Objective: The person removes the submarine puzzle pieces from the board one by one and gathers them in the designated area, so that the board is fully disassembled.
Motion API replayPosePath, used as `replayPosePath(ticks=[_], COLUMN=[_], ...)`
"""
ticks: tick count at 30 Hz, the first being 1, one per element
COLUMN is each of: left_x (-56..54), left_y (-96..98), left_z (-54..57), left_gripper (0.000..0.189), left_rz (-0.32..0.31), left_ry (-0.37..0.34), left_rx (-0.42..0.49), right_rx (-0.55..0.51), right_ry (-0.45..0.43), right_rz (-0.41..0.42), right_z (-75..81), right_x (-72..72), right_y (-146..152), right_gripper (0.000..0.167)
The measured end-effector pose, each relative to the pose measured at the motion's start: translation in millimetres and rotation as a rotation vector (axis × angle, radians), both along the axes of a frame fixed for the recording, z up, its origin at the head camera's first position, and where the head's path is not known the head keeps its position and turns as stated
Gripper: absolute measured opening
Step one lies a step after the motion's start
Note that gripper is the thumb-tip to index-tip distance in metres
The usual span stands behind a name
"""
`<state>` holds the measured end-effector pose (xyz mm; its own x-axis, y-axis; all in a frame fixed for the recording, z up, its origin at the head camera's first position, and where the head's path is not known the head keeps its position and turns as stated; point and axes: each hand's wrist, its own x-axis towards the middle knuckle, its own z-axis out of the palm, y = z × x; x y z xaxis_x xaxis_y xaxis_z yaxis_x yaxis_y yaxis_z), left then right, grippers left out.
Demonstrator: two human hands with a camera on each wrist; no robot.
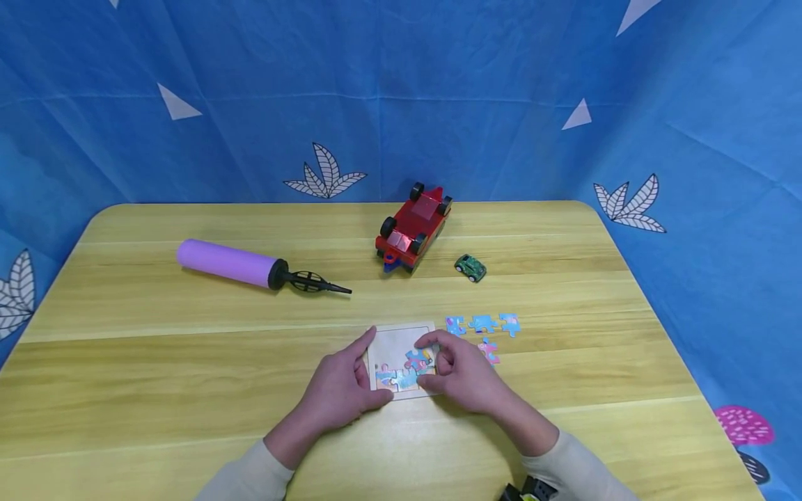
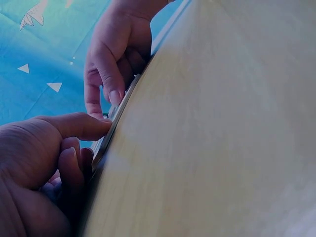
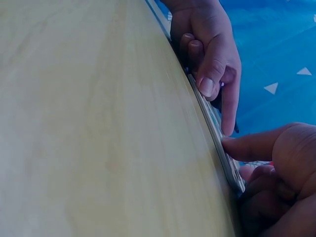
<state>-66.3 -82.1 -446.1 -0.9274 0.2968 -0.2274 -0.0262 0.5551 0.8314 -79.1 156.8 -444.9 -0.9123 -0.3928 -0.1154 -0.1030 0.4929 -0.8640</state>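
A white puzzle board point(image 1: 401, 342) with a raised frame lies on the table between the hands. Along its lower part sit joined puzzle pieces point(image 1: 404, 378) in light blue. My left hand point(image 1: 341, 390) holds the board's left side, thumb at the lower edge and index finger near the upper left corner. My right hand point(image 1: 464, 372) is over the board's right side, pinching a blue and pink puzzle piece point(image 1: 416, 360) between thumb and index finger, just above the joined ones. Both wrist views show the left hand point(image 2: 74, 143) and right hand point(image 3: 281, 173) low at the board's edge.
Several loose puzzle pieces point(image 1: 483, 323) lie right of the board, one partly behind the right hand. Farther back are a small green toy car point(image 1: 470, 268), an overturned red toy truck point(image 1: 413, 226) and a purple hand pump point(image 1: 232, 263). A blue curtain point(image 1: 438, 83) hangs behind the table.
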Motion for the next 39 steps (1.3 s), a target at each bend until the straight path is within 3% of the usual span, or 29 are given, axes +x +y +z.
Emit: replayPosePath(ticks=[4, 10, 16, 29, 39], left_x=[0.1, 0.2, -0.1, -0.8, 0.9], left_y=[0.3, 0.6, 0.7, 0.2, 0.1], left_z=[0.8, 0.8, 0.9, -0.4, -0.1], left_gripper=[0.103, 0.103, 0.104, 0.103, 0.103], left_rz=[-0.003, 0.001, 0.005, 0.012, 0.001], left_ry=[-0.007, -0.005, 0.001, -0.003, 0.008], left_rx=[-0.005, -0.008, -0.008, 0.015, 0.015], right_rx=[-0.003, -0.016, -0.017, 0.024, -0.071], right_ry=[-0.043, -0.027, -0.017, -0.036, -0.006], right_rz=[-0.011, 0.005, -0.014, 0.002, -0.032], right_z=[1.2, 0.8, 1.7, 1.3, 2.0], right_x=[-0.1, -0.4, -0.4, -0.3, 10.4], right_y=[0.6, 1.6, 1.2, -0.3, 8.6], right_gripper=[0.049, 0.039, 0.045, 0.032, 0.034])
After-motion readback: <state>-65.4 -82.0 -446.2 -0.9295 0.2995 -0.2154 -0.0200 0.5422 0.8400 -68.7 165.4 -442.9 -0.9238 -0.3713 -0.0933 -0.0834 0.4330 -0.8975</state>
